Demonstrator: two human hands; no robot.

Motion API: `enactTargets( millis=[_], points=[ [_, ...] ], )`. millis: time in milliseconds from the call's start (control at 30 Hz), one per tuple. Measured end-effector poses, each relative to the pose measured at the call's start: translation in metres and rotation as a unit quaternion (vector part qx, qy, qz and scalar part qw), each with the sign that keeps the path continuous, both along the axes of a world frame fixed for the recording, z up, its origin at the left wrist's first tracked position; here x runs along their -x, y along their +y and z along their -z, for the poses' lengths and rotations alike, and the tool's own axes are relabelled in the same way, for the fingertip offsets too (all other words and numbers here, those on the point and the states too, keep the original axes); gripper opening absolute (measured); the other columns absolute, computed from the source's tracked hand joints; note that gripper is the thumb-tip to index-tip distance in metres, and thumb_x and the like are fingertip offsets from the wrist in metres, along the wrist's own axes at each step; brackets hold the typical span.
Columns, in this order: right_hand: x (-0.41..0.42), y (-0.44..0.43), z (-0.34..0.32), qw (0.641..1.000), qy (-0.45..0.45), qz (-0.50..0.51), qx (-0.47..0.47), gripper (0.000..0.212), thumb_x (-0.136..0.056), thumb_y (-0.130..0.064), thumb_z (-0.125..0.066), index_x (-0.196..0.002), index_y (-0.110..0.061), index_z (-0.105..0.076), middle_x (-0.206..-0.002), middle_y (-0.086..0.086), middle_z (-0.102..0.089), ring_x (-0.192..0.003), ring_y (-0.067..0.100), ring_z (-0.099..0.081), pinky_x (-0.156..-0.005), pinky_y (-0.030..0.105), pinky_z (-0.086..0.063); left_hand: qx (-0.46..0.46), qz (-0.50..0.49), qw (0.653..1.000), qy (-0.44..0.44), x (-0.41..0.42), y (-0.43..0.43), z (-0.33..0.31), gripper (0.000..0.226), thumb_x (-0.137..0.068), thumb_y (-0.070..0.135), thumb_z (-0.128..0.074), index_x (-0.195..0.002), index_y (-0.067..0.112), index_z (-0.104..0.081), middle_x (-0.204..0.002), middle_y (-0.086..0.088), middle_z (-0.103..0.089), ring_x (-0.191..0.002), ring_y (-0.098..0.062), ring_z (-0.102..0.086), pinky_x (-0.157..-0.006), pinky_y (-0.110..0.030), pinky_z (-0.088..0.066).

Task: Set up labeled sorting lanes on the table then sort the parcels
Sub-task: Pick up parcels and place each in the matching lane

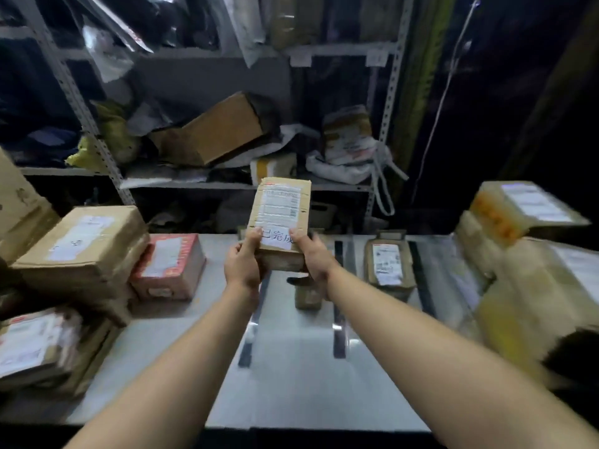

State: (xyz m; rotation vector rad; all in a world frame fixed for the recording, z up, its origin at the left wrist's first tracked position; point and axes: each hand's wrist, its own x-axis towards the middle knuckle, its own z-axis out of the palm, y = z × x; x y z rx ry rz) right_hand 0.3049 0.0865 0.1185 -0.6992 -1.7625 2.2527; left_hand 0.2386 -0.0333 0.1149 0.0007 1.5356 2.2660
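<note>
Head view: sorting stage, lanes already taped. The left hand [241, 267] and right hand [316, 257] both grasp the near end of a small cardboard parcel [280, 209], held tilted above the bench [291, 384]. Their thumbs meet a white handwritten slip [277, 239] on its top face. Below the parcel, dark tape strips [338, 335] bound the lanes; to its right, a labelled box [387, 264] lies in one lane; to its left stand stacked cartons [84, 241]. Probable next move: read the label, choose a lane, lower the parcel between strips.

Right-side parcels [518, 277], perhaps plastic-wrapped, blurry.
</note>
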Motion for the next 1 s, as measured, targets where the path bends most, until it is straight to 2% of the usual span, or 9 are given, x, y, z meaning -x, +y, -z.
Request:
enactTargets(
  millis=[67,133,267,367,467,667,767,933,1000],
  points=[
    [-0.033,0.028,0.007,0.998,0.026,0.053,0.020,0.065,-0.086,-0.050,-0.068,-0.141,-0.019,-0.051,-0.123,0.010,-0.072,-0.106,0.031,-0.073,-0.077,0.042,-0.062,0.009,0.041,0.999,-0.002,-0.026,0.035,0.003,0.057,-0.076,0.041,-0.075,-0.117,0.002,-0.065,-0.108,-0.016,-0.075,-0.093,-0.027,-0.074,-0.080,-0.038,-0.061],
    [-0.067,0.052,0.012,0.995,0.035,0.094,0.018,0.060,-0.083,-0.050,-0.066,-0.135,-0.022,-0.056,-0.118,0.010,-0.075,-0.101,0.032,-0.074,-0.071,0.039,-0.062,0.029,0.082,0.996,-0.004,-0.055,0.067,0.007,0.052,-0.080,0.044,-0.072,-0.115,0.006,-0.066,-0.102,-0.013,-0.076,-0.083,-0.023,-0.074,-0.061,-0.028,-0.057],
    [-0.124,0.098,0.017,0.986,0.038,0.164,0.002,0.033,-0.096,-0.041,-0.060,-0.125,-0.026,-0.064,-0.107,0.004,-0.077,-0.085,0.021,-0.074,-0.061,0.029,-0.057,0.039,0.151,0.988,-0.005,-0.099,0.117,0.015,0.067,-0.071,0.053,-0.073,-0.118,0.008,-0.063,-0.107,-0.016,-0.075,-0.086,-0.025,-0.072,-0.065,-0.032,-0.052],
    [-0.144,0.122,0.024,0.981,0.026,0.190,-0.015,0.049,-0.085,-0.047,-0.063,-0.129,-0.025,-0.067,-0.111,0.004,-0.078,-0.098,0.024,-0.075,-0.075,0.034,-0.059,0.070,0.188,0.980,-0.013,-0.117,0.141,0.023,0.061,-0.081,0.053,-0.069,-0.121,0.009,-0.060,-0.102,-0.013,-0.072,-0.074,-0.017,-0.065,-0.050,-0.022,-0.044],
    [-0.148,0.135,0.037,0.975,0.010,0.222,0.007,0.055,-0.077,-0.047,-0.065,-0.127,-0.025,-0.070,-0.109,0.005,-0.078,-0.097,0.024,-0.075,-0.072,0.034,-0.059,0.115,0.213,0.970,-0.008,-0.122,0.156,0.037,0.053,-0.088,0.055,-0.062,-0.123,0.015,-0.057,-0.103,-0.004,-0.070,-0.081,-0.014,-0.065,-0.055,-0.025,-0.046],
    [-0.133,0.146,0.071,0.949,-0.002,0.314,0.033,0.046,-0.075,-0.035,-0.071,-0.117,-0.016,-0.076,-0.100,0.009,-0.080,-0.092,0.030,-0.077,-0.075,0.038,-0.062,0.271,0.229,0.916,0.189,-0.099,0.167,0.056,0.037,-0.097,0.048,-0.055,-0.105,0.013,-0.067,-0.101,-0.003,-0.069,-0.088,-0.012,-0.062,-0.064,-0.021,-0.041],
    [-0.118,0.164,0.080,0.949,-0.027,0.313,0.029,0.036,-0.082,-0.033,-0.072,-0.114,-0.016,-0.076,-0.097,0.008,-0.080,-0.090,0.031,-0.077,-0.075,0.038,-0.062,0.273,0.210,0.921,0.182,-0.081,0.173,0.063,0.033,-0.098,0.038,-0.056,-0.120,0.014,-0.057,-0.109,-0.001,-0.063,-0.088,-0.005,-0.056,-0.065,-0.021,-0.040],
    [-0.089,0.184,0.084,0.950,-0.061,0.305,0.018,0.030,-0.088,-0.037,-0.071,-0.112,-0.019,-0.075,-0.093,0.005,-0.080,-0.091,0.029,-0.077,-0.082,0.042,-0.063,0.275,0.209,0.925,0.156,-0.056,0.168,0.076,0.011,-0.096,0.024,-0.057,-0.103,0.017,-0.062,-0.095,0.000,-0.065,-0.089,-0.017,-0.061,-0.077,-0.033,-0.051],
    [-0.079,0.187,0.082,0.948,-0.061,0.311,0.018,0.030,-0.090,-0.035,-0.070,-0.114,-0.018,-0.075,-0.093,0.005,-0.080,-0.090,0.028,-0.077,-0.081,0.040,-0.063,0.282,0.227,0.918,0.163,-0.043,0.168,0.074,0.012,-0.095,0.012,-0.052,-0.099,0.015,-0.062,-0.091,-0.002,-0.065,-0.085,-0.018,-0.060,-0.071,-0.030,-0.049]
  ],
)
